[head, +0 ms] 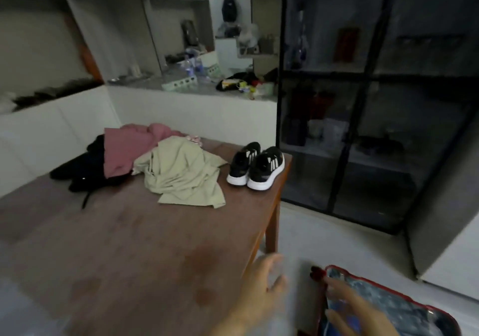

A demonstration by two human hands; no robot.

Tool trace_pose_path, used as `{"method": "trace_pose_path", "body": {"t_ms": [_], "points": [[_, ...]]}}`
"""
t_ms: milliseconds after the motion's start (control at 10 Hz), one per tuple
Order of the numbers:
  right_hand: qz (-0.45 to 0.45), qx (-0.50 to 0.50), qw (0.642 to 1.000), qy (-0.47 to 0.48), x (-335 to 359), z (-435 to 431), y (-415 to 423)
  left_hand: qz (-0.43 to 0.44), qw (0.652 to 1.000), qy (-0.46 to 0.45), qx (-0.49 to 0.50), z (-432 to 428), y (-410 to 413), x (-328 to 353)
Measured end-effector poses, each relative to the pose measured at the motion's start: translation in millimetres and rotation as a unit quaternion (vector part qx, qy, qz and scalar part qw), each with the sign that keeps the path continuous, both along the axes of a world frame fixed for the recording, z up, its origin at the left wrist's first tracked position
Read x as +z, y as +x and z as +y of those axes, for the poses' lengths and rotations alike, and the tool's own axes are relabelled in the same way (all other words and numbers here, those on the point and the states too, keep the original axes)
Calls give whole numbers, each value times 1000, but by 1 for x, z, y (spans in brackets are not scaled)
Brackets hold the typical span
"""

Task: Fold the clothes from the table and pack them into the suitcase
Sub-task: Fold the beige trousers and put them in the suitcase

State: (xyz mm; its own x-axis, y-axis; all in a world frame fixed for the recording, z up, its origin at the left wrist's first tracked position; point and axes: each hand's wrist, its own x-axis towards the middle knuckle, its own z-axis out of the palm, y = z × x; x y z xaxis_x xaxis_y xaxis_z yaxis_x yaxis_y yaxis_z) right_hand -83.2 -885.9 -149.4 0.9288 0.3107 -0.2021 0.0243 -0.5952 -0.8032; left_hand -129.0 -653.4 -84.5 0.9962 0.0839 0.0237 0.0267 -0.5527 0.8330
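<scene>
On the brown wooden table (116,245) lie unfolded clothes: a beige garment (181,175) in the middle, a pink one (127,149) behind it and a black one (85,169) at the left. An open red-rimmed suitcase (383,307) with a blue patterned lining lies on the floor at the bottom right. My left hand (261,289) hovers blurred over the table's right edge, fingers relaxed and empty. My right hand (357,309) reaches over the suitcase with straight fingers, holding nothing.
A pair of black sneakers (256,167) with white soles stands at the table's far right corner. A dark glass-fronted cabinet (363,102) rises at the right. A cluttered counter (197,81) runs along the back wall. Grey floor (324,234) lies between table and cabinet.
</scene>
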Motion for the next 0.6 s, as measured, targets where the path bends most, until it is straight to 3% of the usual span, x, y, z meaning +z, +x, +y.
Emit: {"method": "trace_pose_path", "body": {"t_ms": [200, 400, 600], "points": [[-79, 62, 993, -61, 70, 177, 23, 11, 997, 32, 75, 181, 30, 5], [-120, 111, 984, -70, 57, 326, 83, 7, 990, 111, 87, 343, 110, 6], [-118, 195, 965, -127, 51, 413, 120, 19, 974, 157, 162, 439, 181, -15]]}}
